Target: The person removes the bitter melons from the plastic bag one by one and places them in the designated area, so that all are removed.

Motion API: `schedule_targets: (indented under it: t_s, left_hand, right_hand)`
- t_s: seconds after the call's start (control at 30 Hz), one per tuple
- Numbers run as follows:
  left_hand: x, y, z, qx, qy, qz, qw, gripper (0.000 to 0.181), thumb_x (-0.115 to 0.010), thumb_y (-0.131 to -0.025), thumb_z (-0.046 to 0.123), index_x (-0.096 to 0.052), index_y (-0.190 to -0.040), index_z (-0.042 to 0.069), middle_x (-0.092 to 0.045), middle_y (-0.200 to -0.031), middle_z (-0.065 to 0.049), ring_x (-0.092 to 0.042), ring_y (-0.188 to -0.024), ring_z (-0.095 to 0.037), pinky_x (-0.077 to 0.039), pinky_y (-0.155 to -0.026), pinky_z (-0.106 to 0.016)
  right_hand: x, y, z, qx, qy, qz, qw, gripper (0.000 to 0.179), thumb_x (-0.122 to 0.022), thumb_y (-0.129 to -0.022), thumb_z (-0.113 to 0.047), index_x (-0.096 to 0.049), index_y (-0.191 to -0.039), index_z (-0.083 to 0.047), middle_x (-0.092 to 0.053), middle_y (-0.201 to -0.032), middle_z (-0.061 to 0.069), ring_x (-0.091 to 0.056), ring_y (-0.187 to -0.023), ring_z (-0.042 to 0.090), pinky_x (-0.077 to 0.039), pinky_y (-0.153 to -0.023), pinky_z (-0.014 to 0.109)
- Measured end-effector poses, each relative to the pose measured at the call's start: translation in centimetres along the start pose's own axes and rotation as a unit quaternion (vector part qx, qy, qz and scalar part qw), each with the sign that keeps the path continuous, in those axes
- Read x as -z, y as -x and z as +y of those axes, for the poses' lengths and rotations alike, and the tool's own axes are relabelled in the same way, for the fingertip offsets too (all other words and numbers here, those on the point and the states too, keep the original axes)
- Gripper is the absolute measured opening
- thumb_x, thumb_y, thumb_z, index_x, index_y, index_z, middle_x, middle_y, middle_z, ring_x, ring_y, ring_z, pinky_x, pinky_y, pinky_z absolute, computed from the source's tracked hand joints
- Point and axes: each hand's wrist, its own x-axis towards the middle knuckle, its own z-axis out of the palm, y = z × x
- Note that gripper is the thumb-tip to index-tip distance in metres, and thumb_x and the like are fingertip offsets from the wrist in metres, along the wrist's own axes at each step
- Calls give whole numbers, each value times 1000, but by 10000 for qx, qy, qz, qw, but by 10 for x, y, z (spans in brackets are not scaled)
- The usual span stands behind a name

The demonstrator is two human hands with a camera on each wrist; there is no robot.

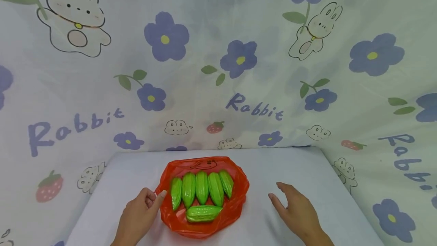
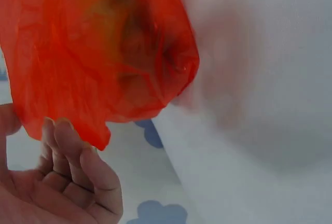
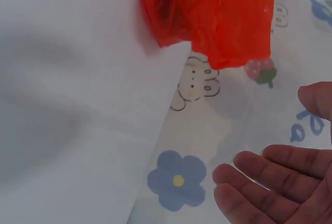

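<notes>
A red plastic bag (image 1: pixel 235 210) lies spread with its mouth wide on the white table. Inside it sit several glossy green bitter-gourd-like vegetables (image 1: pixel 202 188), most in a row and one lying crosswise in front. At the bag's left rim, my left hand (image 1: pixel 140 212) has its thumb over the edge and curled fingers on the outer side, holding the flap lightly. The left wrist view shows these fingers (image 2: pixel 78 182) against the red film. My right hand (image 1: pixel 299 208) is apart from the bag on its right, fingers spread and holding nothing, as the right wrist view also shows.
The white tabletop (image 1: pixel 136 166) reaches back to a cloth backdrop (image 1: pixel 205 101) printed with rabbits, purple flowers and strawberries. That cloth also hangs along both sides of the table.
</notes>
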Motion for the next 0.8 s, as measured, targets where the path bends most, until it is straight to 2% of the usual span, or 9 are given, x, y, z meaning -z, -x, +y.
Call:
schedule_targets:
  t_s: [0.1, 0.27, 0.4, 0.5, 0.6, 0.7, 0.8]
  left_hand:
    - [-2, 1, -1, -190, 94, 3, 9998, 57, -53, -102, 65, -57, -93, 9, -51, -72, -2, -48, -65, -18, -39, -56, -27]
    - [-6, 1, -1, -521, 171, 159, 9984, 39, -56, -108, 47, -55, -91, 12, -49, -70, -1, -47, -65, -17, -37, -55, -25]
    - [-9, 2, -3, -803, 318, 353, 9956, 37, -54, -109, 46, -56, -91, 13, -50, -70, 1, -47, -63, -15, -39, -54, -25]
    - [-11, 2, -4, -930, 433, 457, 9937, 38, -52, -110, 46, -55, -91, 13, -50, -69, 1, -47, -61, -15, -39, -53, -25]
    - [-13, 2, -4, -924, 518, 496, 9931, 36, -52, -110, 44, -56, -93, 13, -49, -69, 1, -47, -60, -14, -40, -53, -25]
    - [-16, 2, -3, -878, 632, 473, 9930, 33, -54, -110, 40, -57, -95, 12, -50, -69, 0, -48, -61, -15, -40, -53, -25]
    - [-18, 2, -2, -886, 677, 464, 9927, 31, -54, -110, 38, -57, -95, 12, -50, -69, 0, -48, -61, -15, -41, -54, -25]
  right_hand:
    - [0, -3, -7, 19, -17, -111, 9999, 48, -78, -95, -38, -69, -129, -4, -73, -121, 8, -72, -108, 28, -58, -89, 49]
    - [0, -12, -23, 214, -29, -304, 9993, 48, -78, -95, -39, -69, -130, -8, -72, -124, 5, -70, -113, 26, -57, -93, 48]
    - [-1, -19, -37, 388, -10, -538, 9978, 49, -78, -95, -40, -68, -133, -11, -71, -126, 2, -69, -115, 23, -58, -93, 46]
    - [-1, -24, -46, 546, -303, -808, 9948, 49, -78, -96, -39, -67, -135, -13, -71, -127, -1, -69, -114, 19, -58, -92, 43]
    - [0, -30, -54, 873, -916, -1179, 9849, 48, -75, -98, -38, -65, -137, -12, -71, -127, 0, -68, -113, 17, -59, -91, 40]
    - [1, -38, -64, 1200, -1528, -1615, 9676, 48, -72, -101, -41, -65, -138, -11, -70, -130, 0, -68, -115, 19, -58, -92, 39]
    - [-2, -45, -76, 1439, -1690, -1886, 9566, 50, -68, -102, -46, -65, -138, -11, -69, -132, -1, -67, -118, 20, -57, -95, 40]
